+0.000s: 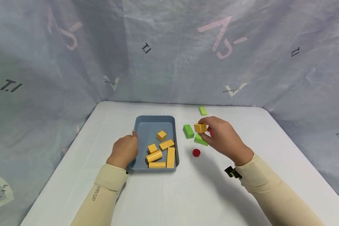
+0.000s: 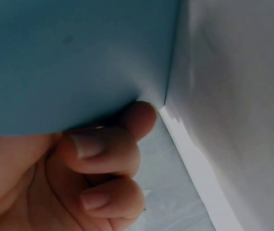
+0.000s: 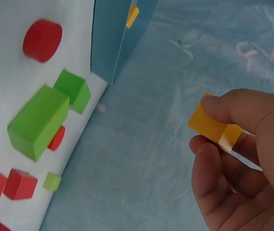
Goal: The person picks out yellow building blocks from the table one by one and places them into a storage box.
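A yellow block [image 1: 200,127] is pinched between the thumb and fingers of my right hand [image 1: 224,138], held above the table to the right of the tray. The right wrist view shows the same yellow block [image 3: 213,126] between thumb and fingertips. My left hand [image 1: 123,150] grips the left wall of the blue-grey tray [image 1: 155,118]; in the left wrist view its curled fingers [image 2: 110,156] lie against the tray wall [image 2: 79,62]. Inside the tray, several yellow blocks, among them a cube [image 1: 161,135] and a cylinder [image 1: 154,156], lie toward the right and near side.
Green blocks [image 1: 188,131] and a red cylinder [image 1: 196,153] lie on the white table [image 1: 169,197] right of the tray. More red blocks [image 3: 20,184] show in the right wrist view, partly hidden by my right hand in the head view. A grey printed sheet [image 1: 169,62] hangs behind.
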### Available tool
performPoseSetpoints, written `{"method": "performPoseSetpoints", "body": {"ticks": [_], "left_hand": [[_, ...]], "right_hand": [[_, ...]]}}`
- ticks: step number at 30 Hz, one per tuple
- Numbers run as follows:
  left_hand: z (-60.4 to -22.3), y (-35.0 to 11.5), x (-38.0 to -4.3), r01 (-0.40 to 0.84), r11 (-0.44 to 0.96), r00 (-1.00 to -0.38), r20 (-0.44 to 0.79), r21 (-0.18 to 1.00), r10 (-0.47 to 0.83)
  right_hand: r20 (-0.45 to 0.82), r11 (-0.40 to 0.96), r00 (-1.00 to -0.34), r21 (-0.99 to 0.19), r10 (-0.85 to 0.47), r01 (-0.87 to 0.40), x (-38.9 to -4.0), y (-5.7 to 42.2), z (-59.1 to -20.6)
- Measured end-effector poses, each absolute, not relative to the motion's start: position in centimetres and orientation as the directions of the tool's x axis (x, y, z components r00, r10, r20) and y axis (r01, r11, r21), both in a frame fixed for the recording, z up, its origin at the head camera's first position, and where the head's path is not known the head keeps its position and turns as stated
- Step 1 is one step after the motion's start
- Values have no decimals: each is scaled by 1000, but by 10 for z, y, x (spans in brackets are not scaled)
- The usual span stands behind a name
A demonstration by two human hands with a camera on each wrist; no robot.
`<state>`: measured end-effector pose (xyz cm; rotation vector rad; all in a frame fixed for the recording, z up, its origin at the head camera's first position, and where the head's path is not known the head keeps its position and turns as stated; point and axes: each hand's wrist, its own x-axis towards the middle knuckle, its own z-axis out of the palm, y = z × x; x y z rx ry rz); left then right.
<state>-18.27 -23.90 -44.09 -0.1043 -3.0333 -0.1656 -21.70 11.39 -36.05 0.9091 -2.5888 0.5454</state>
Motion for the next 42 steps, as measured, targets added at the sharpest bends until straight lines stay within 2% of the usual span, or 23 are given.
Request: {"method": "performPoseSetpoints", "body": {"ticks": [14,21,42], "left_hand": [[-441,-240,-182,91,989,-989,130,113,76],[-441,-239,-182,81,990,-992,108,113,68],[-440,-240,-184,82,990,-991,113,115,69]], "right_hand": [[409,719,-699,-133,-587,-682,-217,85,-368],[397,681,-653,-88,-645,-727,-214,70,-375],[343,632,-602,-32,-721,-774,-211,35,-386]]}}
